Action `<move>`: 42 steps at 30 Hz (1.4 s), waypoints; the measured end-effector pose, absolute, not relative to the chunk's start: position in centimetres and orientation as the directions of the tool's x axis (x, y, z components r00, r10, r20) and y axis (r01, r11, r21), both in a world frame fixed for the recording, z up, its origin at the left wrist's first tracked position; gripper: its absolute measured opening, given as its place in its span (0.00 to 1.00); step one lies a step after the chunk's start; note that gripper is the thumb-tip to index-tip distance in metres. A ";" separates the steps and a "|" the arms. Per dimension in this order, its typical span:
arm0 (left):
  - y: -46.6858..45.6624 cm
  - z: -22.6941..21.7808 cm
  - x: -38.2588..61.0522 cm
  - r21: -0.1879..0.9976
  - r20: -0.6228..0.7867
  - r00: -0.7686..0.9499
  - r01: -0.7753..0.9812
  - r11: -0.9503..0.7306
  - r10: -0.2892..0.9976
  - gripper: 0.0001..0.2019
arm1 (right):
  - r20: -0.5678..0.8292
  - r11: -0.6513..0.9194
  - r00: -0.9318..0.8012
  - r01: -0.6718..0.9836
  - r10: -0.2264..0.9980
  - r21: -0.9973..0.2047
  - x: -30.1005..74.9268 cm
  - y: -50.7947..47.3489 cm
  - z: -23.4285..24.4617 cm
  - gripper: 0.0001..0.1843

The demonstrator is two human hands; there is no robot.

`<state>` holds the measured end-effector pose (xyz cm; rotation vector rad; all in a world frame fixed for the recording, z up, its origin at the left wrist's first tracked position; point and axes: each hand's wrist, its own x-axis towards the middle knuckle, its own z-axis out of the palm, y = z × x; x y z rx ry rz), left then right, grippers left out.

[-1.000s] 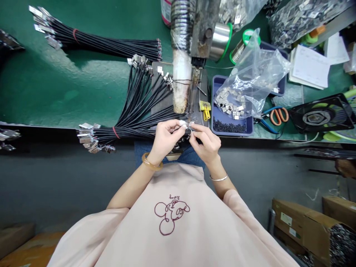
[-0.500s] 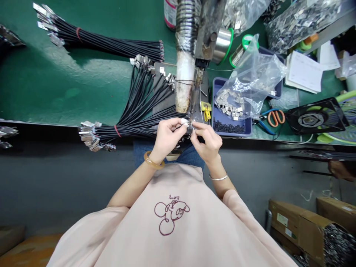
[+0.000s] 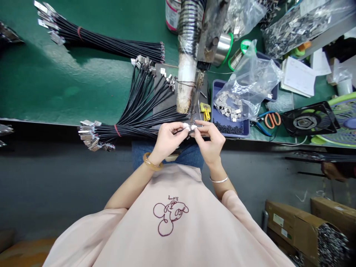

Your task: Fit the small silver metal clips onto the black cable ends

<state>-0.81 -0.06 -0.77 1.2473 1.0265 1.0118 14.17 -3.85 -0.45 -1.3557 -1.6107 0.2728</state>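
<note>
A small bright workpiece [image 3: 191, 128], too tiny to make out in detail, sat between the two sets of fingertips, just above the near edge of the counter [image 3: 91, 89]. The left grip [image 3: 169, 139] pinched it from one side with thumb and forefinger; the right grip [image 3: 210, 141] pinched it from the other, the fingertips of both nearly meeting. Just beyond them a slim metal shaft [image 3: 198, 87] slanted down, with a wrapped tube [image 3: 185, 85] beside it on the left. Left of the left grip lay a bundle of black cables [image 3: 133, 130] bound by a red band [image 3: 117, 130]. Near the right grip, beyond it, stood a yellow clip [image 3: 205, 111]; to its right came a blue tray [image 3: 245, 129] with silver connectors [image 3: 235, 114] and black bits [image 3: 228, 128]. Farther right were orange-handled scissors [image 3: 274, 119] and a black fan [image 3: 308, 119].
</note>
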 end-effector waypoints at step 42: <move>0.4 0.4 -0.4 0.996 -0.010 0.113 0.091 -0.001 0.994 0.06 | 0.466 0.351 0.019 0.629 0.885 -0.693 14.3 -3.3 0.3 0.06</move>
